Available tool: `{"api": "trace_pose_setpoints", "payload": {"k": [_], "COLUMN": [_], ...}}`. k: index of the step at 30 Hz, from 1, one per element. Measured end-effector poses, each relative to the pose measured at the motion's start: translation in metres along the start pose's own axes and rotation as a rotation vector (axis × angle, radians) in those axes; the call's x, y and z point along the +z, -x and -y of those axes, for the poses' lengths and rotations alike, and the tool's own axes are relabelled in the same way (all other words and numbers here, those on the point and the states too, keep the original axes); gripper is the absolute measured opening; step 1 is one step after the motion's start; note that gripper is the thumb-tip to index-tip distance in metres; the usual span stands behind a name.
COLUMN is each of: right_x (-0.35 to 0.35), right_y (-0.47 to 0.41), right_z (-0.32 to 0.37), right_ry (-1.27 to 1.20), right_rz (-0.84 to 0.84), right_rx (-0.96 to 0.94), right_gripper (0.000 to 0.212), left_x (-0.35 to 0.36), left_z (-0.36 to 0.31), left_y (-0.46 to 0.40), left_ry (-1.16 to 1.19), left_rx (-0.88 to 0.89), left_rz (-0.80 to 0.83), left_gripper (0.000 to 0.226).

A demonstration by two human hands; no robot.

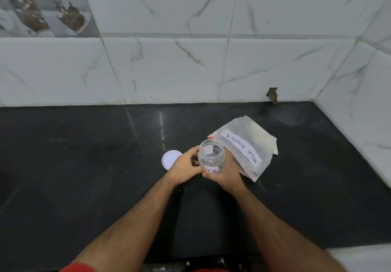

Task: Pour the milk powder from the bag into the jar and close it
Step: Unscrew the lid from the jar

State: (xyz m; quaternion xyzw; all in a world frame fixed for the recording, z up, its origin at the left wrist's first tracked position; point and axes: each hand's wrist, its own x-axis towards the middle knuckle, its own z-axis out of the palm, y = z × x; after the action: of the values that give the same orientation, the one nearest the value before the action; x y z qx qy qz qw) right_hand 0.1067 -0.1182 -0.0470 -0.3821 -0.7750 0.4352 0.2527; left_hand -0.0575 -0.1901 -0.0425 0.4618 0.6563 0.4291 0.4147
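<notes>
The small clear plastic jar [211, 156], round and smooth-walled with a wide open mouth, is held between both hands above the glossy black stone countertop [84, 166]. It looks empty, and a white paper label with handwritten letters shows low on its near side, partly covered by a thumb. The left hand [183, 167] wraps the jar's left side, fingers curled against the wall and thumb laid across the front. The right hand [225, 174] cups the jar from the right and below, its thumb pressing by the label and its fingers hidden behind the jar.

Just beyond the right hand, touching or nearly touching its knuckles, lies the translucent crinkled plastic bag [247, 144], flat and roughly rectangular, with a white strip label reading "MILK POWDER" and pale powder showing through the film. It rests flat on the countertop, angled away to the right.

Just beyond the left hand, on its outer side, lies the round white plastic lid [169, 158], flat on the counter, its near edge hidden by the knuckles.

Behind everything rises a wall of glossy white marble-patterned tiles [190, 60] with grey veins, meeting a side wall on the right.
</notes>
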Motion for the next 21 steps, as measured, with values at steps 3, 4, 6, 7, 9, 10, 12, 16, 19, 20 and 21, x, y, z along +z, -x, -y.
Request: {"api": "trace_pose_setpoints", "payload": {"k": [3, 4, 6, 7, 9, 10, 12, 16, 19, 20, 21], "right_x": [0.004, 0.005, 0.006, 0.006, 0.007, 0.008, 0.009, 0.008, 0.002, -0.001, -0.004], "right_y": [-0.002, -0.003, -0.005, -0.006, -0.006, -0.005, -0.007, -0.008, -0.007, -0.006, -0.006], "right_z": [-0.001, -0.002, -0.001, -0.001, 0.0, 0.0, 0.001, 0.004, 0.008, 0.01, 0.013], "right_ry": [-0.013, -0.012, -0.018, -0.013, 0.001, 0.005, 0.011, 0.034, 0.077, 0.115, 0.175], "right_rz": [0.053, 0.07, 0.101, 0.111, 0.131, 0.141, 0.158, 0.178, 0.167, 0.163, 0.164], "right_rx": [-0.028, -0.038, -0.047, -0.045, -0.022, -0.01, 0.004, 0.024, 0.037, 0.044, 0.067], "right_gripper": [0.085, 0.086, 0.085, 0.085, 0.085, 0.086, 0.087, 0.088, 0.092, 0.094, 0.096], "left_x": [-0.006, -0.007, -0.01, -0.012, -0.014, -0.015, -0.017, -0.021, -0.025, -0.027, -0.03], "left_z": [0.002, 0.001, 0.0, -0.001, -0.005, -0.008, -0.012, -0.012, -0.009, -0.007, -0.007], "left_y": [0.008, 0.01, 0.013, 0.015, 0.018, 0.02, 0.023, 0.023, 0.022, 0.022, 0.023], "left_ry": [-0.019, -0.029, -0.05, -0.063, -0.095, -0.112, -0.133, -0.179, -0.211, -0.228, -0.238], "left_rx": [-0.001, 0.001, 0.011, 0.014, 0.013, 0.014, 0.019, 0.001, -0.049, -0.072, -0.089], "left_rz": [-0.023, -0.033, -0.042, -0.046, -0.055, -0.06, -0.066, -0.073, -0.08, -0.095, -0.117], "left_gripper": [0.079, 0.079, 0.079, 0.078, 0.077, 0.077, 0.076, 0.077, 0.084, 0.085, 0.084]}}
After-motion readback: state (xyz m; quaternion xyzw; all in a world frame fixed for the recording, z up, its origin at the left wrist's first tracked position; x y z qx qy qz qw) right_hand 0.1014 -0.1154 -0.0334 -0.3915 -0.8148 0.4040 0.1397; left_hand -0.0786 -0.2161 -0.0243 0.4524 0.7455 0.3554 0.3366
